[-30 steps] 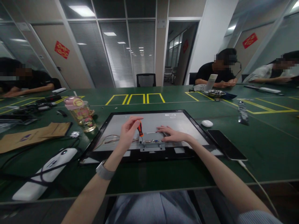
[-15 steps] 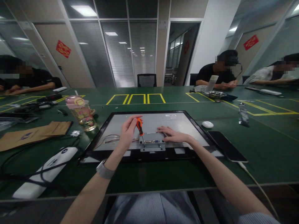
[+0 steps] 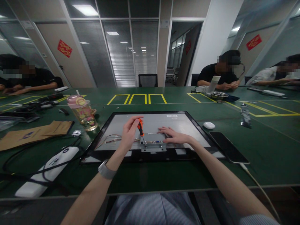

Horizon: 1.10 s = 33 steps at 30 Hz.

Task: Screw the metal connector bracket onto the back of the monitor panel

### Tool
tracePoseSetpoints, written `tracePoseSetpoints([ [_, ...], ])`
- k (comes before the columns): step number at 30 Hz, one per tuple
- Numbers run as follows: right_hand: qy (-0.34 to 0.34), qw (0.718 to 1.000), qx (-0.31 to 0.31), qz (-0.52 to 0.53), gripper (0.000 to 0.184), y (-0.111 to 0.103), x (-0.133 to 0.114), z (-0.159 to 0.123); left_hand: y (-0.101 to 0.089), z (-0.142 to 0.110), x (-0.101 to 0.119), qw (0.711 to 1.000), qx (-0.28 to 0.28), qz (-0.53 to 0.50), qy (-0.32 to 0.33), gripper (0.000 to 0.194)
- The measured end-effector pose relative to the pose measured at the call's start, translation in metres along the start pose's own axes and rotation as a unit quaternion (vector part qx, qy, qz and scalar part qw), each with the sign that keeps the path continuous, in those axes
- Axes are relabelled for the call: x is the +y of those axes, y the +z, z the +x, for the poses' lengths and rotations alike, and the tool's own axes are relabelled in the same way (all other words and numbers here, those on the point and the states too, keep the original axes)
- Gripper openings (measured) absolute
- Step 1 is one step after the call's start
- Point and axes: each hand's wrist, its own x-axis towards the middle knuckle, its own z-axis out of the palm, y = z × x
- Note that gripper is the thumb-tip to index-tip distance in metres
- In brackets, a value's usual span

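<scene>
An orange and black screwdriver (image 3: 140, 127) is gripped in my left hand (image 3: 129, 130), its shaft slanting down to the left part of a metal bracket box (image 3: 153, 147). That box carries a row of connector ports and sits on the back of a flat display panel (image 3: 187, 125) with a black frame. My right hand (image 3: 172, 135) rests with fingers spread on the right side of the box. Thin wires (image 3: 112, 138) run across the panel left of the box. The exact spot the screwdriver tip meets is too small to tell.
Left of the panel stand a pink-lidded drink bottle (image 3: 83, 114), a brown paper bag (image 3: 35, 136) and a white power strip (image 3: 48, 172) with black cables. To the right lie a phone (image 3: 228, 147) on its cable and a white earbud case (image 3: 209, 125). Other people sit at the table's far side.
The view has shifted very slightly. Both hands and the screwdriver keep practically the same place on the box.
</scene>
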Motion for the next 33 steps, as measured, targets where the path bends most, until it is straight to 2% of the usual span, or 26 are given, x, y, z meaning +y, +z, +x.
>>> tracePoseSetpoints([
  [8,-0.005,1.0,0.006,0.003,0.07,0.001,0.0018,0.0015,0.0019,0.0006,0.0038,0.999,-0.021,-0.039,-0.008,0.024],
  [12,-0.001,1.0,0.007,0.008,0.07,0.0001,-0.0002,0.0001,0.0,0.0002,0.002,0.999,-0.038,-0.008,-0.01,0.026],
  [17,0.001,1.0,0.006,0.011,0.071,0.0,-0.0005,-0.0002,-0.0005,0.0016,0.0008,0.996,0.007,0.068,0.048,0.014],
  [23,0.001,1.0,0.007,0.004,0.07,-0.0001,0.0003,0.0,0.0034,0.0008,0.0061,0.999,-0.024,-0.038,-0.015,0.028],
  [26,-0.002,1.0,0.007,0.007,0.068,0.0001,0.0013,0.0001,0.002,0.0002,0.0039,1.0,-0.02,0.006,-0.012,0.027],
  [29,-0.002,1.0,0.009,0.009,0.068,0.0005,0.0017,0.0003,0.0007,0.0008,0.0016,0.999,0.0,0.047,0.014,0.018],
  [31,0.0,1.0,0.009,0.007,0.069,0.0007,0.0018,0.0005,0.0009,0.0015,0.002,0.999,0.006,0.034,0.019,0.015],
  [33,-0.001,1.0,0.008,0.006,0.07,0.0008,0.0018,0.0006,0.0018,0.002,0.0036,1.0,0.001,-0.007,0.004,0.02],
])
